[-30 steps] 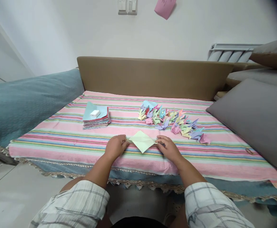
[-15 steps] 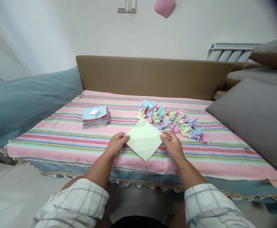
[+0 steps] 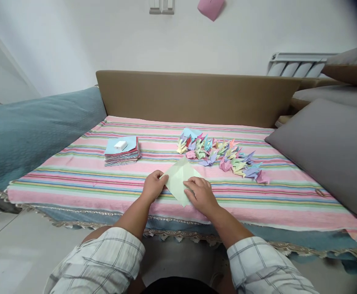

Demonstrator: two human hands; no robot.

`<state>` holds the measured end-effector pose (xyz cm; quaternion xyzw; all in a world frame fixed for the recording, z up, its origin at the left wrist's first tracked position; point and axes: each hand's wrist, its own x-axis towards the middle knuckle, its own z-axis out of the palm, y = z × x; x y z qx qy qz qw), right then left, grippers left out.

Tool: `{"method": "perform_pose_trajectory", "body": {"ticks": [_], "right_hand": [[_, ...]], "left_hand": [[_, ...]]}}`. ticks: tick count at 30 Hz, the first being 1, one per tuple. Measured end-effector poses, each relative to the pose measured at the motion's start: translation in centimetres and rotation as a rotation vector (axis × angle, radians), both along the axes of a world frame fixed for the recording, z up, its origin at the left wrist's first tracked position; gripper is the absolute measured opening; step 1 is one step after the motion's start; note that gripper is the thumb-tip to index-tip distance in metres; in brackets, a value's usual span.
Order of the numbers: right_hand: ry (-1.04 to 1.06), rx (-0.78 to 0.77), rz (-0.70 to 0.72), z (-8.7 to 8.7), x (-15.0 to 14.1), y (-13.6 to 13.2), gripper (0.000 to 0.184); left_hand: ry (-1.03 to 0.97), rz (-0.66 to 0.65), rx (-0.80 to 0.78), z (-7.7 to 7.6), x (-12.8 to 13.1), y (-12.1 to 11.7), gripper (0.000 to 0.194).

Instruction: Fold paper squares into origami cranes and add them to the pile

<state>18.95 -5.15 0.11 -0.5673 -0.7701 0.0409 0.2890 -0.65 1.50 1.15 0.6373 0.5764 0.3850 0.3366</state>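
Observation:
A pale green square of origami paper (image 3: 177, 179) lies point-forward near the front of the striped cover, with crease lines across it. My left hand (image 3: 154, 185) pinches its left corner between thumb and fingers. Bent over the paper's right half, my right hand (image 3: 200, 195) has its thumb and fingertips drawn together at the sheet near its middle, and it hides part of the right side. Beyond the sheet sits a group of folded paper cranes (image 3: 210, 157) in many colours.
At the left stands a stack of coloured paper (image 3: 121, 158) with a small white block (image 3: 120, 145) on top. A light blue sheet (image 3: 192, 132) lies behind the cranes. Grey cushions (image 3: 325, 151) fill the right end of the sofa; a brown backrest (image 3: 193, 98) runs behind.
The green paper was turned out into a larger flat square and lifted a little, then lowered. My right hand has left the right corner and moved inward over the sheet.

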Motion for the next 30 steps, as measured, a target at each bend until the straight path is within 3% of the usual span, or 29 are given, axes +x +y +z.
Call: {"method": "perform_pose_trajectory", "body": {"ticks": [12, 22, 26, 30], "right_hand": [[-0.134, -0.114, -0.103, -0.7, -1.0, 1.2, 0.035], [-0.138, -0.134, -0.118, -0.6, -1.3, 1.4, 0.035], [-0.111, -0.134, -0.112, -0.6, -1.1, 1.4, 0.034], [-0.083, -0.149, -0.106, -0.4, -0.8, 1.4, 0.032]], "left_hand": [[0.012, -0.054, 0.043, 0.1, 0.7, 0.0, 0.026], [-0.099, -0.256, -0.019, 0.2, 1.2, -1.4, 0.028], [0.006, -0.305, 0.020, 0.2, 1.3, -1.9, 0.031], [0.273, -0.330, 0.098, 0.6, 1.5, -2.7, 0.029]]}}
